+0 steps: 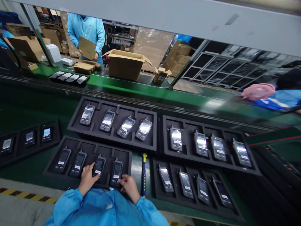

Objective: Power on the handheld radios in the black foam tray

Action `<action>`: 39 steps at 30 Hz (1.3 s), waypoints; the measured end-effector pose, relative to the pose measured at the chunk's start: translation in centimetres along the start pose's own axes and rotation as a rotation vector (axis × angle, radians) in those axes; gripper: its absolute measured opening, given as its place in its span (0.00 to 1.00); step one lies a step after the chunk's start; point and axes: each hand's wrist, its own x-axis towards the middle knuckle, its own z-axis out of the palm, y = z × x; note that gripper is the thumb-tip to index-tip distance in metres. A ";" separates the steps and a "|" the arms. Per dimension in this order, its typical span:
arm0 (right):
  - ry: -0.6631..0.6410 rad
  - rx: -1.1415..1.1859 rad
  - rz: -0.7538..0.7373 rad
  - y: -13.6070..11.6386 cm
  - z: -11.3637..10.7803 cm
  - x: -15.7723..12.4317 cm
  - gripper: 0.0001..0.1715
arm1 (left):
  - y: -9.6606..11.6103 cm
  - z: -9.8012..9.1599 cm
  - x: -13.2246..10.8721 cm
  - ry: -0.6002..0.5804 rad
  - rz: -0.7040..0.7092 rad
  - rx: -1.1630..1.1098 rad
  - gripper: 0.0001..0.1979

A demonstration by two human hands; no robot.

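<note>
A black foam tray lies in front of me on the green belt, with several dark handsets in its slots. My left hand rests on the third handset, fingers curled round its lower end. My right hand touches the bottom edge of the fourth handset at the tray's near right corner. Both sleeves are light blue.
Three more black trays of handsets lie behind and to the right. A blue and yellow tool lies between trays. Another tray sits at left. Across the belt a person in blue handles cardboard near an open box.
</note>
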 end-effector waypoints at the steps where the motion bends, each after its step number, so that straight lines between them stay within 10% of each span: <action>1: 0.002 -0.001 -0.008 0.0 0.0 -0.1 0.18 | 0.0 0.0 0.0 -0.001 0.000 -0.002 0.30; 39: 0.048 -0.075 -0.022 0.7 0.5 -0.1 0.18 | 0.3 -0.3 -0.2 -0.024 -0.050 -0.075 0.30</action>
